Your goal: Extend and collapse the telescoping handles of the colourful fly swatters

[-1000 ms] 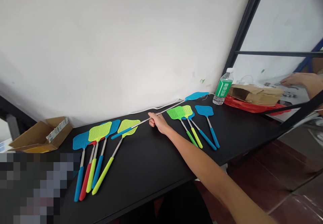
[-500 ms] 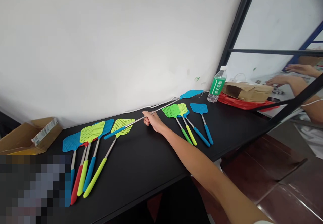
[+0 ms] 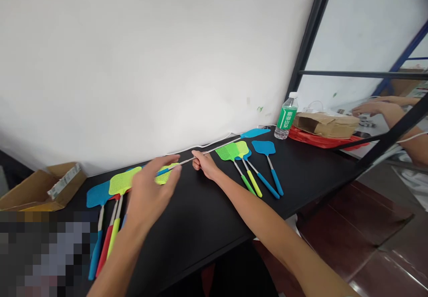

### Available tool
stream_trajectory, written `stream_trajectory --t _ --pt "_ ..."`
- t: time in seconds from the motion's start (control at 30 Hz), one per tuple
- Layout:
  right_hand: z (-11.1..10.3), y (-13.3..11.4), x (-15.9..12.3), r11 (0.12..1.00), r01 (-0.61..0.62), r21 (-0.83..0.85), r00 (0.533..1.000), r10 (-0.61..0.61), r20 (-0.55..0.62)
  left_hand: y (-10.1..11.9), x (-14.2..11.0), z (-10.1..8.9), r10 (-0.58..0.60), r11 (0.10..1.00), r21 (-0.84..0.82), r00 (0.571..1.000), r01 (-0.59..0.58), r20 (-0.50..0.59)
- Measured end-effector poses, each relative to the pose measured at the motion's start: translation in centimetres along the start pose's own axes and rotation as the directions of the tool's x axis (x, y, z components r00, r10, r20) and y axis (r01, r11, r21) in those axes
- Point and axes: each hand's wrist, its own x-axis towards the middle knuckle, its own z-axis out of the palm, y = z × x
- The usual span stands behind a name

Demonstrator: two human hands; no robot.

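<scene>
Blue swatter (image 3: 219,147) lies slantwise in the right hand (image 3: 204,165), fingers closed around its thin shaft; its paddle (image 3: 255,133) sits right of that grip, near the wall. Left of the grip, the left hand (image 3: 154,187) is spread about the handle (image 3: 163,171), contact unclear. Loose fingers could let it twist; a careless sweep could knock the green swatter (image 3: 229,151) to the grip's right.
</scene>
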Motion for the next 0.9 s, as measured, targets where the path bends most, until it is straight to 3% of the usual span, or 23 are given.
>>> stream_trajectory --t 0.17,0.27,0.43,0.67,0.9 --pt "-0.1 0.3 0.0 0.996 0.041 -0.081 0.999 -0.041 0.004 -3.6 1.1 6.1 0.06 0.979 0.19 0.993 -0.079 0.104" --pt "-0.1 0.3 -0.1 0.985 0.056 -0.165 0.998 -0.049 0.045 -5.1 0.6 7.7 0.034 0.979 0.198 0.995 -0.052 0.096" --pt "0.3 -0.4 -0.7 0.975 0.032 -0.221 0.998 -0.018 0.066 -5.5 -0.2 7.3 0.005 0.987 0.16 0.998 -0.016 0.07" --pt "0.4 -0.9 -1.4 0.925 0.088 -0.37 0.963 0.016 0.269 -4.8 -0.5 7.0 0.037 0.992 0.114 0.996 -0.046 0.078" --pt "-0.2 -0.9 -0.9 0.956 0.033 -0.293 0.965 0.046 0.26 -5.0 0.1 6.6 0.004 0.988 0.155 0.989 -0.027 0.147"
